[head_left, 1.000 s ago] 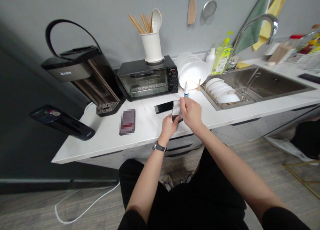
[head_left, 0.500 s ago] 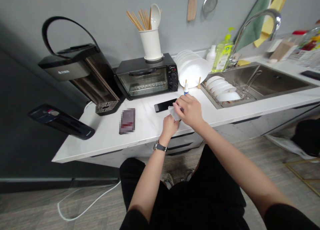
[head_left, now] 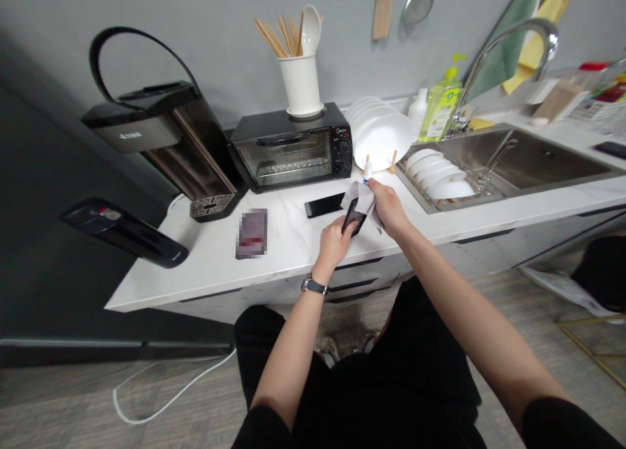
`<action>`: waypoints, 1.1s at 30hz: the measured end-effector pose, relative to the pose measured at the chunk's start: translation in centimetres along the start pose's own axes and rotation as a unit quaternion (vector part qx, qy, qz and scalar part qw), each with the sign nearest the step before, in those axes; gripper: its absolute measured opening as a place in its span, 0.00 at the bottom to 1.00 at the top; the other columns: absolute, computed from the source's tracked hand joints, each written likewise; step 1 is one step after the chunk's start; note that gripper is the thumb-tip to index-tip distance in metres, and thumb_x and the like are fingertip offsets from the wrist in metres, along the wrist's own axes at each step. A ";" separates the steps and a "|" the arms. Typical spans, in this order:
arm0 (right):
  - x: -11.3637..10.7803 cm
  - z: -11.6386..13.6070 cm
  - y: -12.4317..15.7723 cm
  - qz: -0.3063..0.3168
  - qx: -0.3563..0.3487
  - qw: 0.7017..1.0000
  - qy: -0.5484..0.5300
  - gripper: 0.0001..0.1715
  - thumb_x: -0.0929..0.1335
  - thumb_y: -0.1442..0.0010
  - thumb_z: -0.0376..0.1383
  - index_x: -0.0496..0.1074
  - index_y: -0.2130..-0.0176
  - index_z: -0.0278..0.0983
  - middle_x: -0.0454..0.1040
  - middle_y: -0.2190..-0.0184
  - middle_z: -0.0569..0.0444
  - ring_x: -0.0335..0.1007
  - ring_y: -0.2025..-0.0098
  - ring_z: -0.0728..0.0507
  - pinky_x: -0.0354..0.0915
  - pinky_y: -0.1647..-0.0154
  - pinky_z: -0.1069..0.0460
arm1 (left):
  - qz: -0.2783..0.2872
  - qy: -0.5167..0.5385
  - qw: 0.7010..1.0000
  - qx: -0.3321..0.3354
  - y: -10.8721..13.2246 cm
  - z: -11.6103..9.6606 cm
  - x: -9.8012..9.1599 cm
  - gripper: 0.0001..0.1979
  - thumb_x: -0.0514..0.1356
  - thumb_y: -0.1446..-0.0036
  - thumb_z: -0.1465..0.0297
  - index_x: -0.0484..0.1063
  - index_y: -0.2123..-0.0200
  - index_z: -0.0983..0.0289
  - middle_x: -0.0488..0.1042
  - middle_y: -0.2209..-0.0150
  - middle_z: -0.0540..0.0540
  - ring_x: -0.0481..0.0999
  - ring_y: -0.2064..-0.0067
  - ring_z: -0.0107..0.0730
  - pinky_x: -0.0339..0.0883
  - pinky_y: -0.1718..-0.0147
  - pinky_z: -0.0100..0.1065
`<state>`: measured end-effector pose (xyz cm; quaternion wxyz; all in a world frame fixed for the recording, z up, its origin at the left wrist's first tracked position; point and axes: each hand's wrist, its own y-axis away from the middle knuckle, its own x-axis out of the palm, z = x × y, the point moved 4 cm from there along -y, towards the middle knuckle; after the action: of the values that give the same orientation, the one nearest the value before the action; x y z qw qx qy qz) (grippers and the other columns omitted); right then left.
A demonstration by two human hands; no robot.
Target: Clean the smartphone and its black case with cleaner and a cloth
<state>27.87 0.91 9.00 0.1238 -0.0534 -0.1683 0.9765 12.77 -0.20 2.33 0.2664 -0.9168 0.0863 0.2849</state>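
Note:
My left hand (head_left: 334, 246) is closed round the lower part of what looks like a black phone case (head_left: 350, 216), tilted upright over the counter's front edge. In my right hand (head_left: 390, 209) is a thin grey cloth (head_left: 362, 197), pinched between the fingers and draped against the case's upper part. Just left of the cloth a black phone (head_left: 323, 206) lies flat on the white counter (head_left: 288, 231). Behind my right hand stands a small white bottle (head_left: 368, 167) with blue on its label, its lower part hidden. A blurred-out purple-grey flat item (head_left: 252, 232) lies farther left.
A toaster oven (head_left: 293, 156) bears a white utensil holder (head_left: 299, 84). To its left stand a dark drinks dispenser (head_left: 195, 156) and a leaning dark thermos-like thing (head_left: 122, 232). White plates (head_left: 381, 136), soap (head_left: 440, 107) and a sink (head_left: 538, 156) with bowls are at right.
My right hand has moved right and slightly down, away from my left hand, with the cloth now spread wider. The black case shows more clearly. The whole view has shifted slightly.

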 end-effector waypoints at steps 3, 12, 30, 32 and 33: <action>0.4 1.7 1.1 -0.013 -0.075 0.988 0.136 0.39 0.55 0.30 0.66 0.65 0.76 0.41 0.66 0.79 0.55 0.62 0.74 0.45 0.56 0.71 0.49 | 0.001 -0.001 1.000 -0.010 0.0 0.3 0.1 0.12 0.57 0.28 0.65 0.80 0.56 0.62 0.84 0.58 0.58 0.83 0.55 0.41 0.71 0.55 0.34; 3.2 5.9 4.6 0.116 -0.373 0.817 0.424 0.27 0.57 0.22 0.43 0.79 0.62 0.39 0.79 0.65 0.48 0.67 0.58 0.39 0.58 0.49 0.43 | 0.005 -0.052 0.997 -0.053 0.1 1.8 0.8 0.10 0.62 0.36 0.71 0.79 0.53 0.63 0.84 0.62 0.59 0.83 0.58 0.47 0.72 0.61 0.37; 0.1 1.9 1.8 -0.034 -0.107 0.981 0.156 0.41 0.54 0.29 0.64 0.73 0.70 0.39 0.70 0.77 0.53 0.64 0.74 0.44 0.57 0.71 0.49 | 0.008 -0.012 1.000 -0.011 0.2 0.4 0.3 0.12 0.58 0.28 0.64 0.80 0.51 0.62 0.84 0.52 0.61 0.83 0.50 0.44 0.72 0.52 0.35; 0.6 3.5 2.9 -0.035 -0.184 0.950 0.248 0.37 0.53 0.24 0.55 0.77 0.65 0.38 0.77 0.68 0.49 0.70 0.68 0.43 0.61 0.65 0.48 | 0.012 -0.022 1.000 -0.017 0.2 0.4 0.3 0.12 0.58 0.28 0.65 0.80 0.52 0.63 0.84 0.54 0.61 0.83 0.52 0.44 0.72 0.53 0.35; 1.0 4.2 3.4 -0.022 -0.221 0.932 0.288 0.35 0.53 0.22 0.51 0.78 0.63 0.38 0.78 0.65 0.48 0.71 0.64 0.42 0.62 0.61 0.47 | 0.018 -0.036 0.999 -0.027 0.2 0.5 0.4 0.13 0.57 0.28 0.65 0.80 0.53 0.64 0.84 0.55 0.61 0.83 0.53 0.45 0.72 0.54 0.36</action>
<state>25.54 -3.26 11.67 0.1733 -0.3542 -0.3381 0.8545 12.73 -0.10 1.65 0.2392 -0.9111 0.0855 0.3247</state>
